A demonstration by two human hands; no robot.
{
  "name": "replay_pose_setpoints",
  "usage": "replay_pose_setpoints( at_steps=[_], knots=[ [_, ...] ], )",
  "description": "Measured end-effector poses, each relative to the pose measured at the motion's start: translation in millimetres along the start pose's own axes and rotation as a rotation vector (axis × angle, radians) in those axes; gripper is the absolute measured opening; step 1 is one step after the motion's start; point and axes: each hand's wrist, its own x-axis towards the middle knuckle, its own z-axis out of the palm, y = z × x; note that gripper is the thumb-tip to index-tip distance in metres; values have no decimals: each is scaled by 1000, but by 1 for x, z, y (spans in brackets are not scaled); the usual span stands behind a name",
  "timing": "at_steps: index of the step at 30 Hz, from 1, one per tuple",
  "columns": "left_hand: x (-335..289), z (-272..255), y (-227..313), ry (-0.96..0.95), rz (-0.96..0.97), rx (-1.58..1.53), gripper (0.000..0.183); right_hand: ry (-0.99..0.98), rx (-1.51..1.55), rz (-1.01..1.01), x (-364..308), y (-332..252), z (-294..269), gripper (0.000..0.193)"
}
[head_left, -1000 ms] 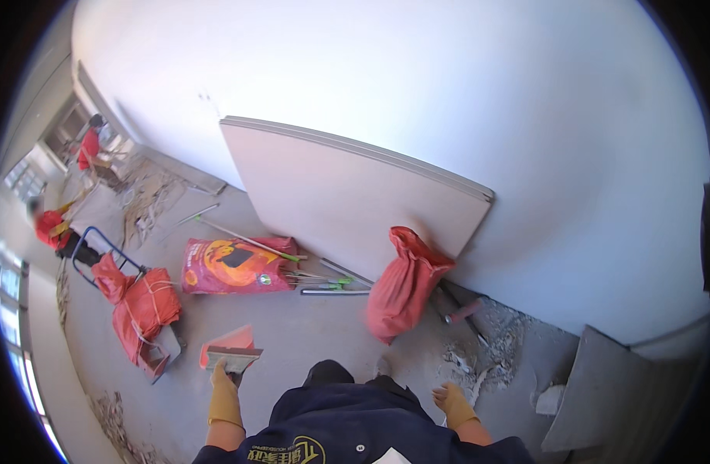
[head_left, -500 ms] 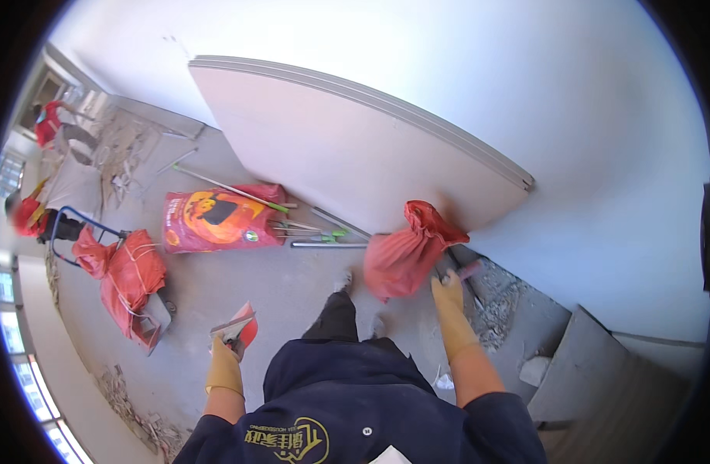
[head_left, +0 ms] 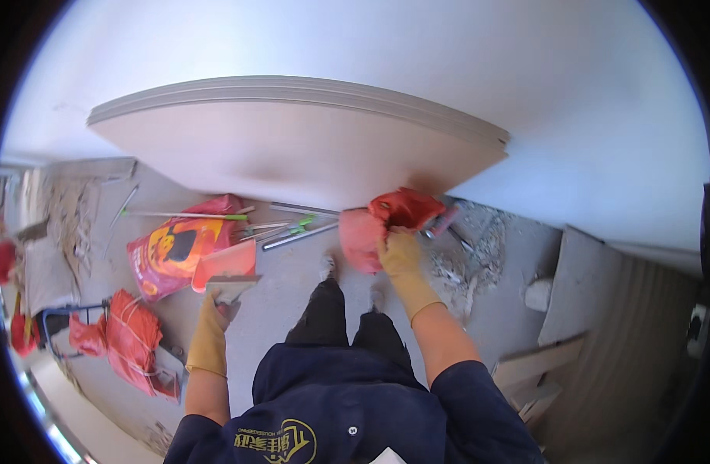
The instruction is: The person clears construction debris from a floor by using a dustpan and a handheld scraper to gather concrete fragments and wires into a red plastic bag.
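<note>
Both my hands wear yellow rubber gloves. My left hand (head_left: 216, 315) is closed around a wide metal scraper (head_left: 235, 285) and a red dustpan-like scoop (head_left: 226, 261), held above the floor; their handles are mostly hidden in the glove. My right hand (head_left: 402, 255) grips the gathered rim of a red woven sack (head_left: 360, 236), which stands on the floor in front of my feet. The sack's mouth is partly spread, with a dark gap showing. What lies inside cannot be seen.
A stack of boards (head_left: 293, 143) leans on the wall ahead. Rubble (head_left: 479, 243) and a pink-red tool (head_left: 445, 222) lie right of the sack. Long-handled tools (head_left: 293, 228) and a printed red bag (head_left: 169, 255) are left. A trolley (head_left: 73, 313) with a tied sack stands farther left, near co-workers.
My right hand has moved left from beside the rubble onto the sack's rim, and the sack's mouth has spread. The left hand has risen with scraper and scoop. The view has turned.
</note>
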Motion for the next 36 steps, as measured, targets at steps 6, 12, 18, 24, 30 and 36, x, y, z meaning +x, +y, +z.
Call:
replay_pose_setpoints(
  at_steps=[6, 12, 18, 24, 30, 36],
  knots=[
    [16, 108, -11, -512, -2, 134, 40, -99, -77, -177, -43, -6, -25, 19],
    [-74, 234, -87, -490, -279, -32, 39, -364, -11, 22, -56, -19, -34, 21],
    [-71, 278, -187, -485, -198, 170, 48, -663, 45, -99, -62, 3, -20, 35],
    [-51, 313, -246, -153, -197, 78, 54, -727, 325, 60, -81, 44, -51, 40],
    [-55, 330, -255, 137, -204, -168, 45, -479, 845, 187, -115, 119, -56, 51],
    [-48, 302, -273, 80, -204, -228, 41, 126, 492, 867, -72, 165, -5, 85]
  ],
)
